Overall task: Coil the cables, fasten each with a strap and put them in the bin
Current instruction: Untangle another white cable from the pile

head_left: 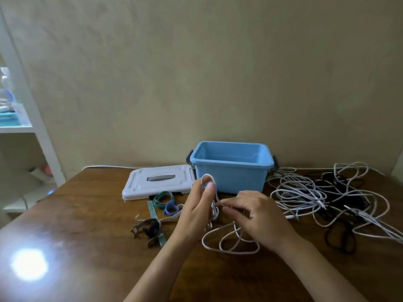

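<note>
**Desk:** What does the wide shot give us, biggest things first?

**Photographer:** A brown wooden table [87, 214] against a beige wall. An open light-blue bin [231, 168] stands at the back edge, its white lid [157, 183] lying flat just to its left. A tangle of white cables [305, 192] and black cables [340, 203] sprawls to the right of the bin.

**Desk:** And the hands?

**Photographer:** Both are raised over the table in front of the bin. The left hand [200, 205] has its fingers curled and its thumb pressed in, pinching a small loop of a white cable [229, 243]. The loop stands upright, its long axis roughly vertical, the rounded top rising just above the fingertips, in line with the bin's front wall.

**Desk:** The right hand?

**Photographer:** The right hand [257, 214] is just beside it, back of the hand to the camera, fingers bent toward the same cable at the base of the loop. It appears to grip the strand, though the fingertips are blurred.

**Desk:** Where does the rest of that cable go?

**Photographer:** It drops from the hands and lies in loose loops on the table beneath the right wrist.

**Desk:** Anything smaller?

**Photographer:** A cluster of straps [161, 212] left of the left hand: green, blue and dark ones, some curled into rings, near the lid's front edge.
</note>
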A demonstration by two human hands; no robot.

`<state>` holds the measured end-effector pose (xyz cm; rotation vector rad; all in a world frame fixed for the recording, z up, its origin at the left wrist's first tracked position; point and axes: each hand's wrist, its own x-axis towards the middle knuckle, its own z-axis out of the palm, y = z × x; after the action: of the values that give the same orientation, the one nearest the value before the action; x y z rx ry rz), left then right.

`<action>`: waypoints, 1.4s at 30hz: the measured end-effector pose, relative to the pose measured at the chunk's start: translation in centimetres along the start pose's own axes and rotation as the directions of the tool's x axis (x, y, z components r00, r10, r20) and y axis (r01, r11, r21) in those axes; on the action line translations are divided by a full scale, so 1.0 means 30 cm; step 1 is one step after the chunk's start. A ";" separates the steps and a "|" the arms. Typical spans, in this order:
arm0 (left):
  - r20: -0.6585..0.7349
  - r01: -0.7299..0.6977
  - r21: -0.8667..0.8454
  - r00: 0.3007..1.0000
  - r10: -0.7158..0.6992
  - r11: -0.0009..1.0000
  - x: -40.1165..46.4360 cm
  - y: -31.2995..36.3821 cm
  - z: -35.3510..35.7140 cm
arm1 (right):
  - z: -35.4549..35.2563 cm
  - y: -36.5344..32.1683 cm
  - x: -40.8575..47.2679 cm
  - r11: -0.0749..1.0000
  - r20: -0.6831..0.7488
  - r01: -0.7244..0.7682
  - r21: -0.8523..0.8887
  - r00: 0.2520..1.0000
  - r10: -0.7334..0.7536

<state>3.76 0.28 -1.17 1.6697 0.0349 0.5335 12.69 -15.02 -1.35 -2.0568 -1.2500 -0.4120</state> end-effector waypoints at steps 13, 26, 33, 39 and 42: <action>-0.151 -0.093 -0.081 0.985 0.079 0.992 0.019 -0.011 -0.011 | 0.007 -0.024 -0.018 0.993 0.125 0.047 -0.104 0.992 -0.034; -0.077 0.074 -0.386 0.991 -0.112 0.919 0.026 0.043 -0.077 | -0.017 0.038 -0.005 0.982 0.237 -0.034 -0.184 0.969 0.078; 0.110 0.283 -0.087 0.956 -0.273 0.955 0.020 0.048 -0.057 | -0.073 0.058 -0.003 0.962 0.190 0.029 -0.272 0.981 0.024; 0.122 0.148 -0.010 0.982 -0.146 0.989 0.005 0.042 -0.042 | -0.085 0.051 -0.020 0.990 -0.022 0.008 -0.143 1.000 -0.011; 0.122 0.062 0.170 0.989 -0.084 0.983 -0.002 0.040 -0.019 | -0.075 0.023 -0.030 0.987 -0.021 -0.011 -0.158 1.000 0.007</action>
<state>3.16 0.58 -0.02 1.8552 0.0475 0.3746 13.04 -17.36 -0.53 -2.1842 -1.2298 -0.5419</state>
